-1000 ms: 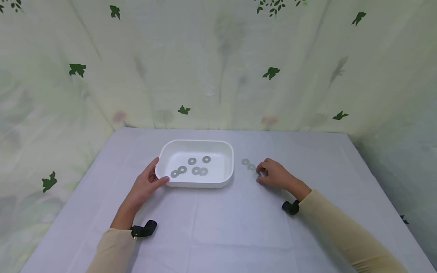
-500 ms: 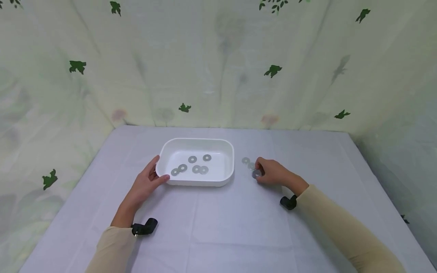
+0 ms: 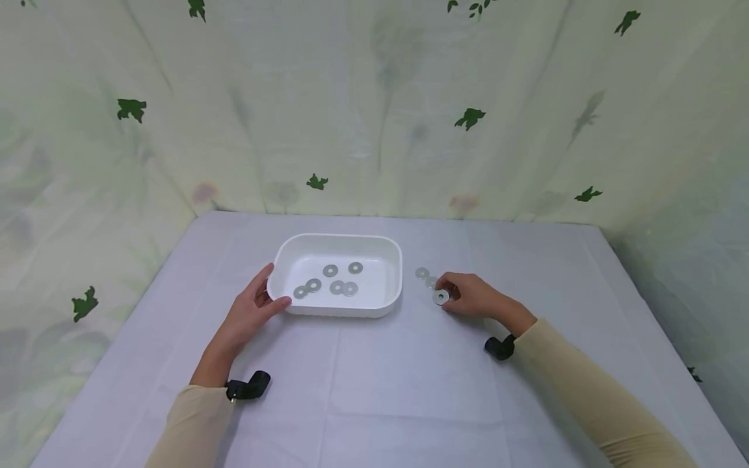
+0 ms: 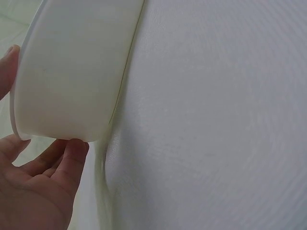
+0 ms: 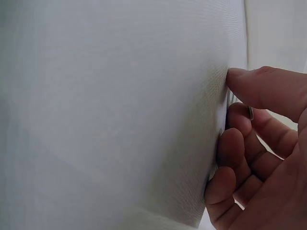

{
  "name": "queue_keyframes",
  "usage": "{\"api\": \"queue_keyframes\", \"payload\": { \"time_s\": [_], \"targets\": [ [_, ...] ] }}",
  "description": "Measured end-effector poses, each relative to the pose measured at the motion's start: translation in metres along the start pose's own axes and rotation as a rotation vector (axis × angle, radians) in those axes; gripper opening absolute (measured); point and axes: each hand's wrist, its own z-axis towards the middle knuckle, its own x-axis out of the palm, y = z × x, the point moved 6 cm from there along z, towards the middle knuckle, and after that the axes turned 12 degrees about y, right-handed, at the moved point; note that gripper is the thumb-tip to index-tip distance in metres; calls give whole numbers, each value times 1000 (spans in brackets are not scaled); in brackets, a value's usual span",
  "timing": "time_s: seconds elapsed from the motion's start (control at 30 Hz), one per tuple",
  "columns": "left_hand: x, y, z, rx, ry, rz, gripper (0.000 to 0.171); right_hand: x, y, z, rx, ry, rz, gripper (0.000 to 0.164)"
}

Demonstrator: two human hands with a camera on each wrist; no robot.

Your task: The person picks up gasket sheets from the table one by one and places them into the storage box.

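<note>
My left hand [image 3: 246, 318] holds the white plastic tray [image 3: 336, 312] at its near left corner, thumb over the rim and fingers against the end wall. In the left wrist view the fingertips [image 4: 76, 146] touch that wall. Several flat metal washers [image 3: 330, 270] lie inside the tray, some overlapping. To the right, my right hand [image 3: 482, 302] pinches a metal washer [image 3: 441, 297], tilted so its hole faces the head camera. The washer's thin edge [image 5: 251, 113] shows by the thumb in the right wrist view. Two more washers [image 3: 422, 273] lie on the cloth beside the fingertips.
A pale cloth [image 3: 380, 383] covers the table under the tray. Behind it hangs a light curtain [image 3: 351, 117] with green leaf prints. Black wrist cameras [image 3: 248, 387] sit on both wrists.
The right fingers have tipped the washer up so that its face and hole now show. The left hand and the tray keep their place; the head view has shifted slightly.
</note>
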Motion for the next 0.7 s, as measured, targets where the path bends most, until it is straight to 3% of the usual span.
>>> {"api": "queue_keyframes", "payload": {
  "time_s": [0.33, 0.53, 0.7],
  "targets": [
    [1, -1, -1, 8, 2, -19, 94, -12, 4, -1, -9, -10, 91, 32],
    [0, 0, 0, -10, -1, -10, 94, -36, 16, -3, -102, -84, 112, 31],
    [1, -3, -1, -7, -7, -23, 95, -54, 24, 1, -112, -129, 140, 32]
  ]
}}
